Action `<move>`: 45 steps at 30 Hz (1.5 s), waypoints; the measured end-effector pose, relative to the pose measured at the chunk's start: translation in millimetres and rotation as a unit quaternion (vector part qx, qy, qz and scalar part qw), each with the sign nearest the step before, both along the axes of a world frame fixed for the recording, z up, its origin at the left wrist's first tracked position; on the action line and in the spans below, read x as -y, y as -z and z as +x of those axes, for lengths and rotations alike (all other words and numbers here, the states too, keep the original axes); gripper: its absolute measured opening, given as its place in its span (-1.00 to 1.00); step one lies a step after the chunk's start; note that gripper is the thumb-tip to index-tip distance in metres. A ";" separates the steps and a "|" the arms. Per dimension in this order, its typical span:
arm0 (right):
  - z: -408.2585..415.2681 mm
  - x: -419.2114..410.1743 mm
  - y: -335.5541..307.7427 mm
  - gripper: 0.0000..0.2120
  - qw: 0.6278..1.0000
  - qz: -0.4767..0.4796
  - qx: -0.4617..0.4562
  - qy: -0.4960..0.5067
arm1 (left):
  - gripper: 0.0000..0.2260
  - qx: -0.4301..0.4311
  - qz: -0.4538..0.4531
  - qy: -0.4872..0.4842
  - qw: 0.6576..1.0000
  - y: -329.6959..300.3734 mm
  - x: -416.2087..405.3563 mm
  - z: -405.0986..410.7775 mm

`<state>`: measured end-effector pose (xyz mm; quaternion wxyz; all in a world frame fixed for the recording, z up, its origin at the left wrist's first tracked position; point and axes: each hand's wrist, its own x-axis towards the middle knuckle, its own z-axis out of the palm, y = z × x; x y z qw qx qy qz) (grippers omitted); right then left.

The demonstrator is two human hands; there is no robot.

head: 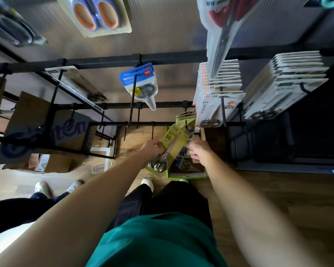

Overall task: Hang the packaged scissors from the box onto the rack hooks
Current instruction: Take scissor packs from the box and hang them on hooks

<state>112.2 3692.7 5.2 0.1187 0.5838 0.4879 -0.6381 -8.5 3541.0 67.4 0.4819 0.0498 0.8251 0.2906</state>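
Holding the yellow-carded scissors pack (169, 146) above the box (187, 170) by the rack's lowest rail, our left hand (152, 149) pinches its edge; right hand (200, 151) fingers spread. Light, stiff card: we'd grip near the hang hole.

Wooden floor (268, 189) down below, green-rimmed box (187, 175) sitting on it dead centre, brown cardboard cartons (37, 120) out at nine o'clock.

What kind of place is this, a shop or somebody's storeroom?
Probably a stationery shop or its display area being stocked. Black rack hooks carry rows of packaged scissors, an open box of stock sits on the floor, and the left hand holds a yellow pack near the rack.
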 end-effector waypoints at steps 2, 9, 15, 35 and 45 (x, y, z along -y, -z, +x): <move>5.3 5.4 -9.1 -0.85 0.992 -0.091 -0.074 0.042 | -0.89 0.003 -0.001 0.009 1.000 -0.7 -1.1 3.8; 13.3 14.9 -8.4 -0.91 0.987 -0.069 -0.121 0.078 | -0.96 -0.003 -0.037 0.046 0.998 6.6 -6.6 17.6; 11.1 -2.3 31.3 -0.80 0.981 0.183 -0.007 -0.064 | -0.82 -0.087 -0.069 0.081 0.990 14.0 -7.7 10.9; -31.8 -21.5 22.1 -0.62 0.968 0.213 0.075 -0.106 | -0.85 -0.134 -0.078 0.134 0.979 14.2 -18.9 -27.7; 37.1 26.6 42.8 -0.45 0.982 0.125 0.108 -0.092 | -0.73 -0.120 -0.088 0.264 0.953 27.0 -13.7 -8.6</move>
